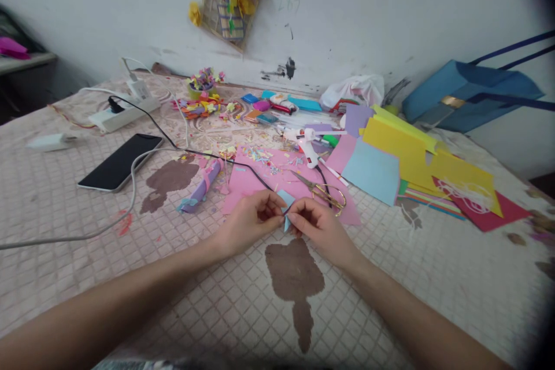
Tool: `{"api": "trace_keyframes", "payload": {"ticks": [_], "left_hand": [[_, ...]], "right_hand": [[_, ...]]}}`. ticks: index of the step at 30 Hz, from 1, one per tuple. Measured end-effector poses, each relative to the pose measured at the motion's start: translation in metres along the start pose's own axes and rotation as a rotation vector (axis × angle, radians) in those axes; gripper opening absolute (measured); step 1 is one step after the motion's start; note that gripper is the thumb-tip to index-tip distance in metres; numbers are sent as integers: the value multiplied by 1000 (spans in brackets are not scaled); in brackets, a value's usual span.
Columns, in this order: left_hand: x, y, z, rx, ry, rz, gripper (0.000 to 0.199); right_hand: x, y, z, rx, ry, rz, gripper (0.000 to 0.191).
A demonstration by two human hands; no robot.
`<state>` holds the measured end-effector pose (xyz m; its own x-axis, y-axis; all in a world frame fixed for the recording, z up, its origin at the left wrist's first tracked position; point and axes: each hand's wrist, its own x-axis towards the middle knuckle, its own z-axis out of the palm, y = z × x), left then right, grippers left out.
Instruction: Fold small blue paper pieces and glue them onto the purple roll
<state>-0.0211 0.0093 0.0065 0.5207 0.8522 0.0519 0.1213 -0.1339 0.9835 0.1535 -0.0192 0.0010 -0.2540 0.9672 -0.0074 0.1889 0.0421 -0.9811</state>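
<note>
A small light blue paper piece (285,199) is pinched between my two hands, near the front edge of a pink sheet (243,185). My left hand (251,221) holds it from the left with thumb and fingers together. From the right, my right hand (318,225) pinches it close to the left fingertips. A thin dark strip shows between the fingertips; what it is cannot be made out. Gold-handled scissors (323,189) lie partly open just beyond my right hand. Behind them rests a white glue gun (307,144) among small paper scraps (271,165).
A purple paper roll (202,188), a black phone (121,162) and a white power strip (125,113) lie left, with cables across the table. Coloured sheets (394,147) spread right, near a blue bag (468,95). A flower pot (202,89) stands at the back.
</note>
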Motion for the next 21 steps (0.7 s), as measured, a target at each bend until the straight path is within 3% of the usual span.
{"api": "trace_keyframes", "payload": {"ticks": [4,9,13,21], "left_hand": [[1,-4,-1,-85,-39,-24,14],[-1,-2,0,71,43,6,11],[-2,-1,1,53,17,21,10],[-3,-1,5,28,2,7,22]], "right_hand": [[0,-2,0,3,15,-3,19],[-1,0,3,-20,35,-4,17],[-1,3,4,-48,84,-27,16],[-2,5,7,-78,158,-46,16]]}}
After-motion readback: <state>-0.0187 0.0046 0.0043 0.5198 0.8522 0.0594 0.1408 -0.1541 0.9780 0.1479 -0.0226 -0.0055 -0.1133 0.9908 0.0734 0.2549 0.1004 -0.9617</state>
